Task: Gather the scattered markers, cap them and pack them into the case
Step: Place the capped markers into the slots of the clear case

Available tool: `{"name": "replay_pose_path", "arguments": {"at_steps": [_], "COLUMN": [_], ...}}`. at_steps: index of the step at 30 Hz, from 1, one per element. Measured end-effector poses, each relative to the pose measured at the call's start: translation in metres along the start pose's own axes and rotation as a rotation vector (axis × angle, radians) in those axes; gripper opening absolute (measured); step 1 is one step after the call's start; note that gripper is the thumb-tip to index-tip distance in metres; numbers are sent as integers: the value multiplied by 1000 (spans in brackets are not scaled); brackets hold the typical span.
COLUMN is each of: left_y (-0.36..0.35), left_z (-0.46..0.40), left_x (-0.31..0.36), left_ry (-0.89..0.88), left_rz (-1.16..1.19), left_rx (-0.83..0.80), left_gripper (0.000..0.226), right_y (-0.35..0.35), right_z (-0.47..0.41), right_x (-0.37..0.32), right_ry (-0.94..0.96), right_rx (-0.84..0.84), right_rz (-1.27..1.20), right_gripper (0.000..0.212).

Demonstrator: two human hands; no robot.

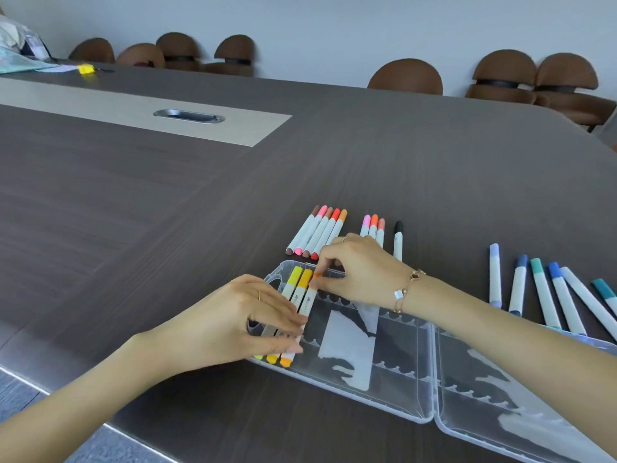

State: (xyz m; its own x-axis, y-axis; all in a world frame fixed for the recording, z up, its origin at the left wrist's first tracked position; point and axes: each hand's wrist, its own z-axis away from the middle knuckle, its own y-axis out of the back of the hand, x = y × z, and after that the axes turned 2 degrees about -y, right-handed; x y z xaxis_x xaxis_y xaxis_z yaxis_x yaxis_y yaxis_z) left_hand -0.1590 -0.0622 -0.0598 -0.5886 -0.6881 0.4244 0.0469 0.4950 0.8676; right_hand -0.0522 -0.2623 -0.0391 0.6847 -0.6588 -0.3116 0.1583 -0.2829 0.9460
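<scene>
Left hand: fingers nearly straight and close together, laid flat across the lower barrels of the three markers in the case — it presses them rather than grasping, and the thumb lies alongside.
Right hand: fingers curled, with thumb and forefinger pinching the upper orange cap end of the orange marker; a bracelet sits on its wrist.
Case: clear plastic, opened flat on the counter; both hands work at its far-left slots, at about 9 o'clock within the case.
Packed markers: yellow marker, amber marker and the orange one lie side by side, touching, all slanted toward 1 o'clock.
Warm group: five capped markers in brown, pink and orange tones lie side by side on the counter just beyond the case, at 12 o'clock from the left hand.
Pink-orange trio: at 12 o'clock from the right hand, partly hidden behind it.
Black marker: just beside that trio, at its 3 o'clock.
Blue markers: a loose row of blue and teal ones — at 3 o'clock from the right hand, well apart from the warm colours.
</scene>
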Motion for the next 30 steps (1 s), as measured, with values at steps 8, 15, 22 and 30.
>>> {"name": "replay_pose_path", "arguments": {"at_steps": [8,15,22,30], "left_y": [17,7,2,13], "left_z": [-83,-115,-121,-102], "left_x": [-34,-55,-51,-18], "left_ry": [70,45,-3,-54], "left_rz": [-242,-328,-389,-371], "left_rx": [19,-99,-37,68], "left_gripper": [25,31,28,27], "right_y": [28,4,0,17], "right_z": [-55,-82,-88,-63], "right_x": [76,90,89,68], "right_ry": [-290,-383,-397,-388], "right_rx": [88,31,80,178], "right_rz": [-171,-101,-85,-264], "right_gripper": [29,36,24,17]}}
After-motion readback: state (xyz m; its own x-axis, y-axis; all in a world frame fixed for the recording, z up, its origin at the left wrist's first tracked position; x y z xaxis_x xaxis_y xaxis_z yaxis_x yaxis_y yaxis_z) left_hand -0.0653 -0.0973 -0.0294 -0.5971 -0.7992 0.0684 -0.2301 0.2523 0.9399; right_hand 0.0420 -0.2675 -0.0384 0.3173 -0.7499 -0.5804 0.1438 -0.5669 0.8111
